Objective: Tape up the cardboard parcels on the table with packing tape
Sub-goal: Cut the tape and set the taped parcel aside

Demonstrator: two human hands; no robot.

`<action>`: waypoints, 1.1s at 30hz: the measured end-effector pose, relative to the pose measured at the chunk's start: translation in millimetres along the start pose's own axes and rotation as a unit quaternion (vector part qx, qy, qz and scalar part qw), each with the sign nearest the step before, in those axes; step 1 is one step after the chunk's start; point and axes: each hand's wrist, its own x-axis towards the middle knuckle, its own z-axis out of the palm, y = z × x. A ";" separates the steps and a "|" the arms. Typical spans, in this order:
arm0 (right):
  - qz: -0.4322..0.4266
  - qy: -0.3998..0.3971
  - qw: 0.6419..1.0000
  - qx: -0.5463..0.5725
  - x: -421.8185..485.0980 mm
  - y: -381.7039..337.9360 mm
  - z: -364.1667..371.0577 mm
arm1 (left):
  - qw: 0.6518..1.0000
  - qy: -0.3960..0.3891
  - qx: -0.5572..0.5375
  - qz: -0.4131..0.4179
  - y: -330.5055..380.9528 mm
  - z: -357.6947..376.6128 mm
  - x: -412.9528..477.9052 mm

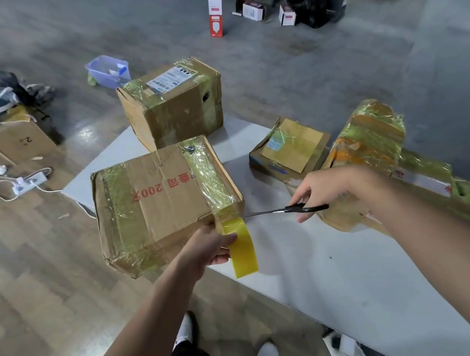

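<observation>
My left hand [211, 248] grips the yellow tape roll [241, 248] at the near right corner of the closest box [156, 200], fingers curled round it. I judge it holds the strip tight between roll and cardboard so the blades have something firm to bite. My right hand [327, 188] is clamped on the black scissors [288, 209], fingers through the handles. The blades point left, and their tip is just beside the stretch of tape where it leaves the box. The two hands are near each other but apart, one on either side of that corner. The box lies flat on the near left part of the white table [315, 272], overhanging its edge a little, with bands of tape across both ends. A taller taped box [176, 107] stands behind it at the far end. A small flat parcel [289, 148] and a heavily wrapped bundle [369, 142] lie to the right. To me the job looks well along, with this strip waiting to be cut. Beyond the table the floor carries a clear plastic tub [107, 70], a power strip [29, 182] with its cord, and another carton [19, 140] on the left.
</observation>
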 end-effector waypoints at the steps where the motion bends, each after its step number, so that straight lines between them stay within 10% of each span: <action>1: 0.001 -0.002 1.000 -0.002 1.7 -1.0 0.3 | 1.000 0.000 0.001 0.000 -0.7 -0.1 0.1; 33: -0.028 -0.066 0.997 -0.019 57.7 -30.2 -6.8 | 0.998 -0.029 0.047 0.010 -6.5 -12.5 10.2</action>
